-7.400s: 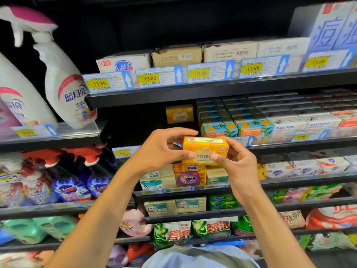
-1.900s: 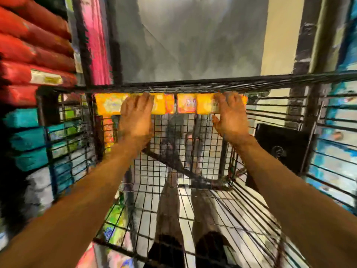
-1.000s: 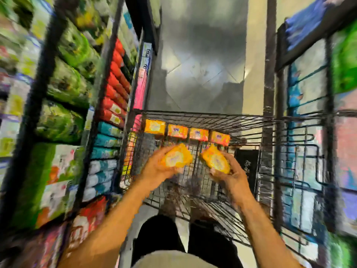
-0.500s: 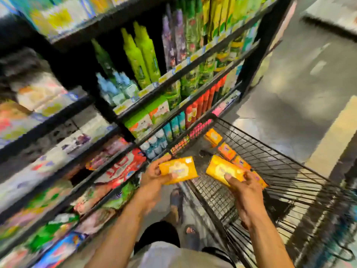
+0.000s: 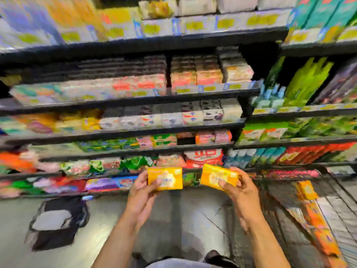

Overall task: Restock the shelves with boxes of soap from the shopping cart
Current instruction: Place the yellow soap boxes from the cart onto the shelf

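My left hand [image 5: 142, 192] grips a yellow soap box [image 5: 165, 178] by its left end, held low in front of the shelves [image 5: 123, 133]. My right hand [image 5: 240, 188] grips a second yellow soap box [image 5: 217, 176] by its right end, a short gap from the first. The black wire shopping cart [image 5: 286, 206] is at the lower right. Several more orange-yellow soap boxes [image 5: 316, 219] lie along its far side. The picture is blurred by motion.
Black shelves filled with soap boxes, packets and bottles span the whole view, with yellow price tags [image 5: 195, 26] on their edges. A dark bag [image 5: 56, 222] lies on the grey floor at the lower left. My feet show at the bottom edge.
My view has swung left from the cart to face the shelves squarely. Both hands have kept their soap boxes and carried them away from the cart toward the shelves.
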The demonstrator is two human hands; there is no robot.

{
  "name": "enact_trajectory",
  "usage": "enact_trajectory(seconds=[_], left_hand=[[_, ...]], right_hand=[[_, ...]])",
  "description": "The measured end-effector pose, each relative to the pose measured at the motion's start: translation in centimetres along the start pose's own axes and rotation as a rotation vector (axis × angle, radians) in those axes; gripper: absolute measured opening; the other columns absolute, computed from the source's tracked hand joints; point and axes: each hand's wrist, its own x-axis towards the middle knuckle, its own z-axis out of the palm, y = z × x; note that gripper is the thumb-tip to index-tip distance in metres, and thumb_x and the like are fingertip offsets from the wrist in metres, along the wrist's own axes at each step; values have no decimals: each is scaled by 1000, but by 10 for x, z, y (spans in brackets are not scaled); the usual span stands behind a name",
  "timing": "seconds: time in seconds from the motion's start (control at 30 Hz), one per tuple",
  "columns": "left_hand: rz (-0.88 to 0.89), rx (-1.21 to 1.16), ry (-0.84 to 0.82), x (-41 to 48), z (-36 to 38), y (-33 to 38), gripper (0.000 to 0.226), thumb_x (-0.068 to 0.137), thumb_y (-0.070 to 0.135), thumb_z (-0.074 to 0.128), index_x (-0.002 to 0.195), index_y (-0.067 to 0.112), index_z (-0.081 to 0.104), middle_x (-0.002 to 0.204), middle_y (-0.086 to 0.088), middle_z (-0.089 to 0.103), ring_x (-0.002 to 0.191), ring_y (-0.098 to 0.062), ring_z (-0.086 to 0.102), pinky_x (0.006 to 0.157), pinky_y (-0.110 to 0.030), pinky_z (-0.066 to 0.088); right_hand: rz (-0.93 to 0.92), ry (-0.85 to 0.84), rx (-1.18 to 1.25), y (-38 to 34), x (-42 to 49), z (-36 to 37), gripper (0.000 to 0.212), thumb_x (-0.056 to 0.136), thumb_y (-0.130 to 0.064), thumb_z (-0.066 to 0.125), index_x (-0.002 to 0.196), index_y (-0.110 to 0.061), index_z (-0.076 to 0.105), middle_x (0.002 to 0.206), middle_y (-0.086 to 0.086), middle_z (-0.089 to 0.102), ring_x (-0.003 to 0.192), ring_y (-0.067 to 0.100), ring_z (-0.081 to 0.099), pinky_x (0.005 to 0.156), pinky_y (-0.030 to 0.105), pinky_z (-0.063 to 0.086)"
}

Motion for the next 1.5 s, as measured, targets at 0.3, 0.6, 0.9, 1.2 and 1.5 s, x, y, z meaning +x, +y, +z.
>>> enact_trajectory(seconds=[0.3,0.6,0.9,1.2,1.5], left_hand=[[151,-53,220,-74,-202,119,55,73,15,80,124,10,61,117,-12,72,101,-24,71,96,-44,51],[229,-46,246,-104,-338,216,84,51,36,98,122,11,62,119,-15,71,107,-28,70,86,-39,58],[297,-92,207,-81,-400,272,93,50,34,98,129,8,58,122,-17,70,114,-32,68,100,-51,51],[412,127,169,-1,-442,362,44,86,10,74,128,12,62,121,-10,72,116,-29,67,86,-40,52],[540,472,201,102,-462,484,41,75,1,82,108,16,64,101,-3,73,90,-12,69,75,-24,57]], right_hand=[[32,-174,12,41,-62,227,44,81,13,73,115,-13,63,89,5,74,79,14,71,66,22,57],[8,-234,-13,64,-113,393,35,85,6,74,116,-9,66,95,10,78,81,20,75,62,27,58],[-36,-229,-20,52,-107,481,40,85,2,76,120,-11,65,105,14,78,100,31,74,91,45,56],[-122,-272,-9,40,-62,574,46,83,-3,78,125,-14,65,106,8,78,102,26,75,87,39,55],[-162,-260,23,33,-20,642,49,79,-11,81,125,-19,64,105,6,78,101,24,75,90,41,56]])
